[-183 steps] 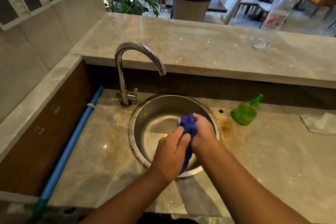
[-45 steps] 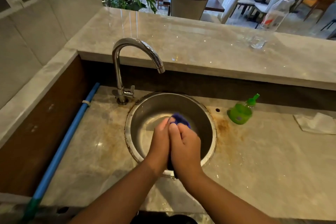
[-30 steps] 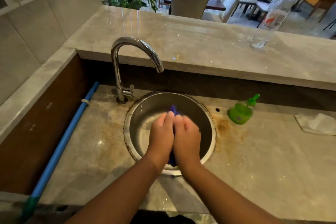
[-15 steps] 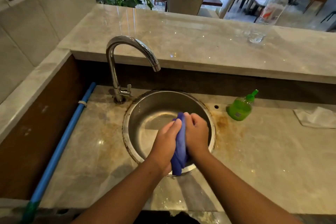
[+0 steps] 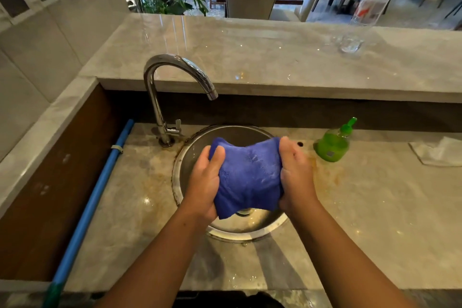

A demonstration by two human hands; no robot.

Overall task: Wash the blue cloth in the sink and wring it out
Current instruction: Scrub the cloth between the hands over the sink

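- Half a second ago we had the blue cloth (image 5: 247, 177) bunched into a narrow roll between hands pressed close together. Now our hands have drawn apart and the cloth is spread wide between them.
- Our left hand (image 5: 205, 182) grasps the cloth's left edge with the thumb curled over it. Our right hand (image 5: 295, 177) clenches the right edge the same way.
- The cloth is held at centre frame over the round steel sink (image 5: 250, 235), and the drain shows just under its lower edge.
- The faucet (image 5: 160, 77) arches over the sink's far rim, above and left of the cloth.
- The green bottle (image 5: 332, 145) sits tilted on the desk (image 5: 375, 207) just right of the sink and holds green liquid.
- A clear bottle (image 5: 370, 2) stands at the upper right; we cannot tell what it holds.
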